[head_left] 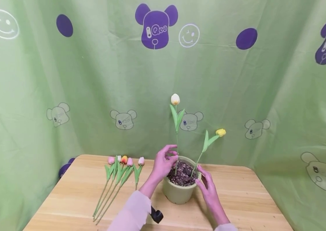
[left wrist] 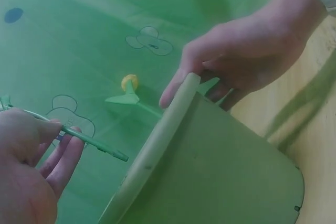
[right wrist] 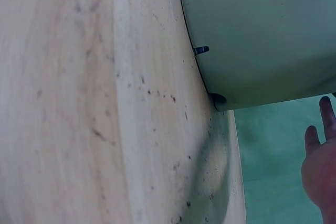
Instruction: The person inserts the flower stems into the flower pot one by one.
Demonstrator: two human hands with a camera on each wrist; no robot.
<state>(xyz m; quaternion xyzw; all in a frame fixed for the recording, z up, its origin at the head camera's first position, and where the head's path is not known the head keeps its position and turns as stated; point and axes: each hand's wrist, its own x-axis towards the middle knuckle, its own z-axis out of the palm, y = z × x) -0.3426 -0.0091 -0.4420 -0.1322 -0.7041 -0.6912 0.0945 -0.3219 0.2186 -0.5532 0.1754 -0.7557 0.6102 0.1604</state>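
Two tulips stand in the pale green pot (head_left: 179, 192) near the middle of the wooden table (head_left: 238, 199): a white tulip (head_left: 175, 99), upright, and a yellow tulip (head_left: 220, 132) leaning to the right. Both stems go down into the dark pebbles (head_left: 182, 175) that fill the pot. The left hand (head_left: 164, 162) is at the pot's left rim and pinches the white tulip's stem low down between thumb and fingertips (left wrist: 71, 150), the other fingers loosely curled beside it. The right hand (head_left: 207, 187) rests against the pot's right side; its fingers are nearly straight and close together, and their tips touch the rim, seen in the left wrist view. Five more tulips (head_left: 122, 170) lie flat in a bunch on the table to the left of the pot, heads toward the green printed cloth (head_left: 93, 80) that hangs behind and around the table.
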